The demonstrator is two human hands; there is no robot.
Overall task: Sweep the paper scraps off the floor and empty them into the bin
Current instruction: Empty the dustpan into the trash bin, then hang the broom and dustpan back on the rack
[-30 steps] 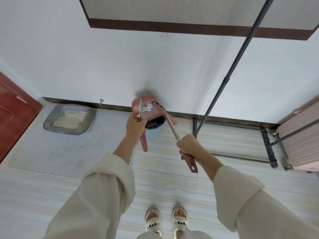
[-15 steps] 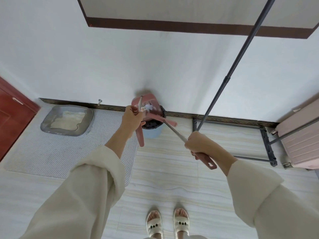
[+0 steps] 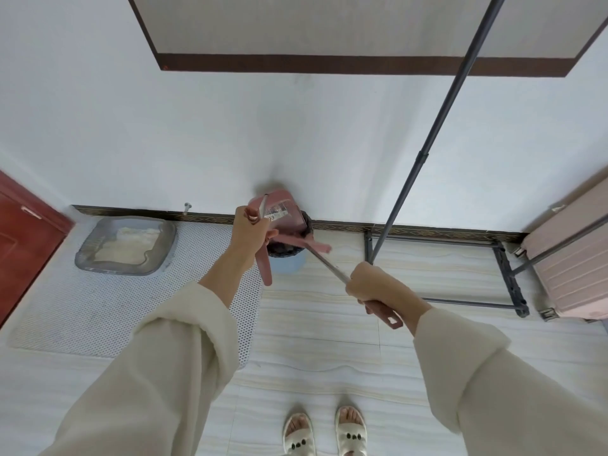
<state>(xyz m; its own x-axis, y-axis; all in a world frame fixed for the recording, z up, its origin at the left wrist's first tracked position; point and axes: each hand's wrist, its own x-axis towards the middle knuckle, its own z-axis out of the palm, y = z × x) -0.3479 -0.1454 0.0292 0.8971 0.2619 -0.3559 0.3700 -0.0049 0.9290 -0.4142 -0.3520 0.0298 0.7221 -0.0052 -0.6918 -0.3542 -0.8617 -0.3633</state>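
Observation:
My left hand [image 3: 248, 233] grips the handle of a pink dustpan [image 3: 283, 213], which is tipped up over the blue bin [image 3: 289, 261] with its dark liner, against the wall. A barcode label shows on the pan. My right hand [image 3: 371, 284] holds the metal handle of the pink broom [image 3: 324, 266]; the broom head [image 3: 302, 241] lies across the bin's mouth under the pan. No paper scraps show on the floor.
A grey litter tray [image 3: 126, 246] sits on a white perforated mat [image 3: 82, 307] at the left. A dark clothes rack [image 3: 503, 268] and a pink suitcase [image 3: 572, 258] stand at the right. A red door [image 3: 23, 238] is at far left. My sandalled feet [image 3: 324, 429] are below.
My left hand has lifted and tipped the dustpan further over the bin. My right hand has moved right and lowered the broom handle, so the broom head now lies across the bin's mouth.

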